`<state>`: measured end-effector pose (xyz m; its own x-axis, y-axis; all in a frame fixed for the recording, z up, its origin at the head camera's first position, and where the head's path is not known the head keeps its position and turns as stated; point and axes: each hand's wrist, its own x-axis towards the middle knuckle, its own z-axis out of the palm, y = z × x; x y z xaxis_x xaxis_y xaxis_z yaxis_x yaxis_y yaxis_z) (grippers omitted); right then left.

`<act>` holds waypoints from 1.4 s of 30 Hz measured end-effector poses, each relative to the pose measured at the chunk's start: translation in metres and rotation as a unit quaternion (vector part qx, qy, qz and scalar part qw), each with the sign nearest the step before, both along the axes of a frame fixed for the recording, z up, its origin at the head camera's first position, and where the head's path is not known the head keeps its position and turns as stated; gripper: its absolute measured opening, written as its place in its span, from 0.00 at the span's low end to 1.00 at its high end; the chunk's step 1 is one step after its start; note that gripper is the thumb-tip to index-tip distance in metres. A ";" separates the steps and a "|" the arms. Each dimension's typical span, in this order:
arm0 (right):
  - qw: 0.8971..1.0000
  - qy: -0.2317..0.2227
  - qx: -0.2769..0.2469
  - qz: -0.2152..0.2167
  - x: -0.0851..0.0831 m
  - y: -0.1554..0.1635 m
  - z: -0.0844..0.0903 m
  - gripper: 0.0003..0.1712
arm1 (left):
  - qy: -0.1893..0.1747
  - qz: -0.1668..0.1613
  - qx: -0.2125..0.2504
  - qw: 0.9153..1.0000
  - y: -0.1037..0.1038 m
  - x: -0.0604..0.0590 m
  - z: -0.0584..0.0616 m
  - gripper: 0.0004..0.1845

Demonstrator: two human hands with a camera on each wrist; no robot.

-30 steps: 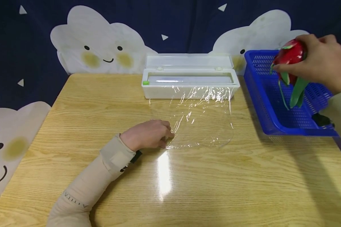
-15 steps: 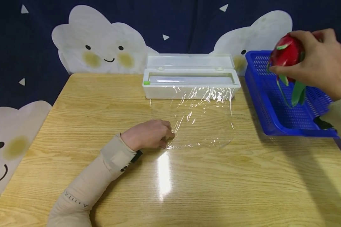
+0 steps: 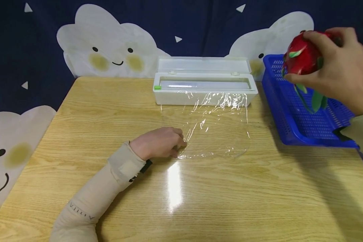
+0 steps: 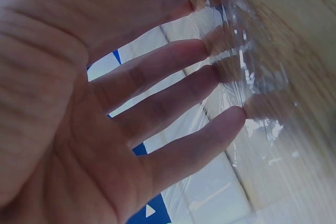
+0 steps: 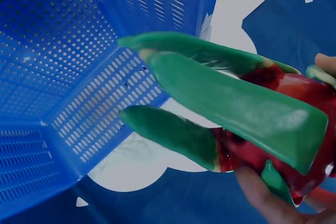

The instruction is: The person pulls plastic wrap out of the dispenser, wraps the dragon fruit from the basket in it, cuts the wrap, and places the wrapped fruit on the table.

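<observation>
A red dragon fruit (image 3: 305,53) with long green leaf-like scales is held up over the blue basket by my right hand (image 3: 346,67). Fingers and thumb grip it from either side; in the right wrist view its green scales (image 5: 231,98) point toward the basket. My left hand (image 3: 160,143) is low at the table, pinching the near left corner of a clear sheet of cling film (image 3: 213,134). In the left wrist view the thumb and forefinger meet at the film, and the other fingertips (image 4: 233,116) touch it. The film stretches back to a white dispenser box (image 3: 204,97).
The dispenser's lid (image 3: 204,64) stands raised at the back of the wooden table (image 3: 230,201), with a green slider (image 3: 157,87) at the box's left end. The perforated blue basket (image 3: 285,126) stands to its right. A cloud-patterned curtain (image 3: 193,20) hangs behind.
My right hand has lifted the dragon fruit slightly higher and brought it a little left above the basket. The left hand and the film have stayed in place.
</observation>
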<state>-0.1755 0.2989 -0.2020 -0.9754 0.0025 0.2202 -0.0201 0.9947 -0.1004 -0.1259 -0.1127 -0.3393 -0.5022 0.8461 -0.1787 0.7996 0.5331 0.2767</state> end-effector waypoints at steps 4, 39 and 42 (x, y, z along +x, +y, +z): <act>1.000 0.006 0.006 0.013 0.004 -0.007 0.000 0.52 | -0.001 -0.001 0.002 1.000 0.000 -0.001 -0.001 0.06; 0.973 0.103 0.059 0.200 0.030 -0.059 -0.012 0.56 | -0.001 -0.001 0.000 1.000 0.000 -0.001 0.000 0.07; 0.967 0.109 0.069 0.219 0.033 -0.065 -0.012 0.56 | 0.000 -0.002 0.001 1.000 0.000 -0.001 -0.001 0.07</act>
